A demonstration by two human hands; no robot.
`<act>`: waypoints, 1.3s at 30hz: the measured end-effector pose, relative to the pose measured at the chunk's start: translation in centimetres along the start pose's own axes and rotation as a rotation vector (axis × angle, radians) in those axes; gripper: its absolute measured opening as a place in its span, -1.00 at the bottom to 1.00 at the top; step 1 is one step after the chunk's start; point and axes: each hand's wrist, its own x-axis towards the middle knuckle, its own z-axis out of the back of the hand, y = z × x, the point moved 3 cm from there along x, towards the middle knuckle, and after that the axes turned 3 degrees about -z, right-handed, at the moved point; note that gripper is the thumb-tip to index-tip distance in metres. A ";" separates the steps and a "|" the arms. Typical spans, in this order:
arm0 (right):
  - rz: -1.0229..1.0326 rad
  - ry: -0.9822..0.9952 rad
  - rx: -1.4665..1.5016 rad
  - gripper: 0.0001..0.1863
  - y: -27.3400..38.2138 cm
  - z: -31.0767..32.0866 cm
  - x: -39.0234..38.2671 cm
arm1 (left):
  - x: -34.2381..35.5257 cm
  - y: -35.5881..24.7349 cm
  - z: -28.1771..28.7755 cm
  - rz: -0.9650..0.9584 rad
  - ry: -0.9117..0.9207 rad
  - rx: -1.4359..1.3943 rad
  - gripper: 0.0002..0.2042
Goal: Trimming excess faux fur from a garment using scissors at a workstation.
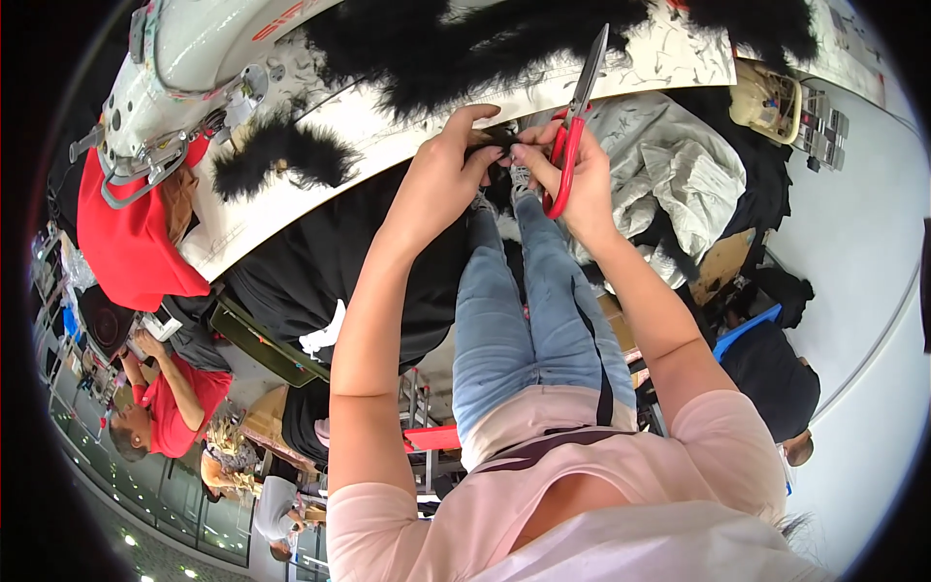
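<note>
Crowded sewing workshop, white bench [320, 145] at far side, sewing machine [184, 68] far left. Left hand [441, 170] and right hand [572, 170] pinch black fur piece [497, 145] at bench's near edge — right fingers also clenched on red-handled scissors [574, 126], blades pointing far. More black fur [281, 150] left on bench.

Left hand [441, 175] and right hand [572, 165] raised, fingertips pinched together.

Both hands pinch a bit of black fur [497, 145] at the worktop [359, 126] edge, right hand [572, 170] gripping red-handled scissors [574, 126], left hand [448, 160] beside it.
</note>
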 end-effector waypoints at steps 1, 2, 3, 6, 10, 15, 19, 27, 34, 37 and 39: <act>0.002 -0.003 -0.004 -0.77 0.0 0.3 0.1 | 0.0 -0.1 -0.2 0.016 0.020 -0.001 -0.64; -0.030 0.022 0.012 -0.76 -0.3 0.6 0.1 | 0.0 -0.3 -0.4 0.032 0.040 -0.001 -0.63; -0.062 0.045 0.029 -0.76 -0.6 0.8 0.2 | 0.0 -0.3 -0.5 0.028 0.043 -0.005 -0.63; -0.025 -0.044 -0.057 -0.80 -0.4 1.9 0.2 | -0.2 0.1 -0.8 0.046 0.027 -0.054 -0.67; 0.087 -0.283 -0.169 -0.81 0.8 5.4 2.0 | -1.4 2.4 1.5 0.065 -0.092 0.100 -0.75; 0.173 -0.414 -0.257 -0.79 1.6 7.6 4.7 | -3.5 3.7 4.5 0.212 -0.182 0.086 -0.78; 0.297 -0.405 -0.375 -0.76 0.6 7.2 6.2 | -4.2 4.1 4.5 0.267 -0.211 0.112 -0.79; 0.256 -0.432 -0.333 -0.78 1.2 7.8 6.0 | -5.4 6.3 4.2 0.291 -0.164 0.068 -0.77; 0.297 -0.403 -0.347 -0.76 0.6 8.5 6.7 | -6.0 7.0 3.7 0.275 -0.211 0.091 -0.77; 0.277 -0.391 -0.354 -0.76 0.3 8.4 6.8 | -6.1 6.3 4.0 0.387 -0.222 0.093 -0.76; 0.255 -0.370 -0.331 -0.75 0.1 7.8 6.6 | -6.7 6.2 3.9 0.348 -0.267 0.135 -0.77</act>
